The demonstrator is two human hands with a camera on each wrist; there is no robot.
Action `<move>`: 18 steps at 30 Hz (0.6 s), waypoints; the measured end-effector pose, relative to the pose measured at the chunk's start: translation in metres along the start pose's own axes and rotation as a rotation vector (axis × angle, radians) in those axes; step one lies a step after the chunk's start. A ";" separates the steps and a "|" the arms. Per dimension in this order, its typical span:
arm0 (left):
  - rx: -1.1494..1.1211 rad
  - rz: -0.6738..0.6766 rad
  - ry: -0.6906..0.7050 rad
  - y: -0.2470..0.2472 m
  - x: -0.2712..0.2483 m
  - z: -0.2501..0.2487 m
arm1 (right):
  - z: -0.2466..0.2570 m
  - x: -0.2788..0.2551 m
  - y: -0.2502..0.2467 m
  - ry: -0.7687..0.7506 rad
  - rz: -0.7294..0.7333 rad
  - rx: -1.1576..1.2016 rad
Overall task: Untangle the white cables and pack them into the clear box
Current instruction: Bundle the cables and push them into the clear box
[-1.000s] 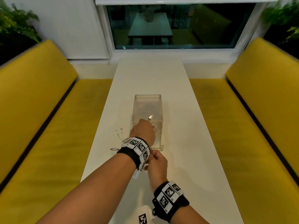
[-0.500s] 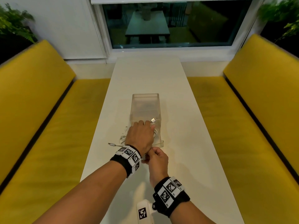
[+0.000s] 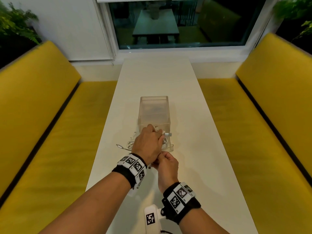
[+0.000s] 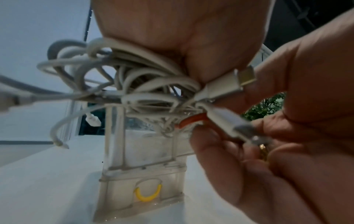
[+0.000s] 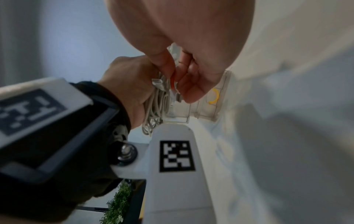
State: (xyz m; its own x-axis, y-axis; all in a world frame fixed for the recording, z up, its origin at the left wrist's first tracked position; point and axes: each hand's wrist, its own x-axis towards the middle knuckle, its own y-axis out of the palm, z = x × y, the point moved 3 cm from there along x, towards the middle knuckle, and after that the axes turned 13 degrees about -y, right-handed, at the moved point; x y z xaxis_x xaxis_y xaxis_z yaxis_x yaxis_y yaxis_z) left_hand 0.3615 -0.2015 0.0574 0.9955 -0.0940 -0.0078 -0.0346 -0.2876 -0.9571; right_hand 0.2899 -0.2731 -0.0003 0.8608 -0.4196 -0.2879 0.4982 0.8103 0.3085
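Observation:
My left hand (image 3: 148,141) grips a tangled bundle of white cables (image 4: 134,78) just above the near end of the clear box (image 3: 153,112). Loops of the cables (image 3: 130,143) spill out to the hand's left, and a silver plug (image 3: 168,134) pokes out on its right. My right hand (image 3: 166,163) sits close behind the left one. Its thumb and fingers pinch a thin orange band (image 5: 172,81) at the bundle, next to two plugs. The left wrist view shows the orange band (image 4: 191,119) under the cables and the box (image 4: 143,151) standing below.
The box stands in the middle of a long white table (image 3: 194,132). One cable end with a metal plug (image 3: 119,146) lies on the table to the left. Yellow benches (image 3: 50,132) run along both sides. A window is at the far end.
My left hand has drawn back a little from over the box to its near end, and the loose cable loops have bunched up beside it. The right hand stays just behind it.

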 end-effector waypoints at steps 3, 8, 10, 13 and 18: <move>-0.070 -0.030 -0.043 -0.006 0.000 -0.001 | 0.000 0.000 0.000 0.003 -0.001 0.011; -0.011 -0.036 0.017 -0.008 -0.003 0.000 | 0.002 0.002 0.000 0.003 0.000 0.023; 0.016 0.021 0.054 -0.009 -0.006 0.002 | 0.001 0.005 -0.002 0.008 -0.010 0.008; 0.027 0.136 0.083 -0.010 -0.003 0.004 | -0.002 0.006 -0.003 0.020 -0.014 -0.015; -0.009 0.267 0.090 -0.009 0.001 0.008 | -0.003 0.002 -0.005 0.023 0.000 -0.011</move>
State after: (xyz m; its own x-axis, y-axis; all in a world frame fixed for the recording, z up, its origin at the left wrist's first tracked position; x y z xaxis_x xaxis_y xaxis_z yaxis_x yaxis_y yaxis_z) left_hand 0.3631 -0.1914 0.0641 0.9391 -0.2521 -0.2334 -0.2961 -0.2495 -0.9220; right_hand 0.2891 -0.2770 -0.0051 0.8584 -0.4100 -0.3084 0.4965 0.8152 0.2982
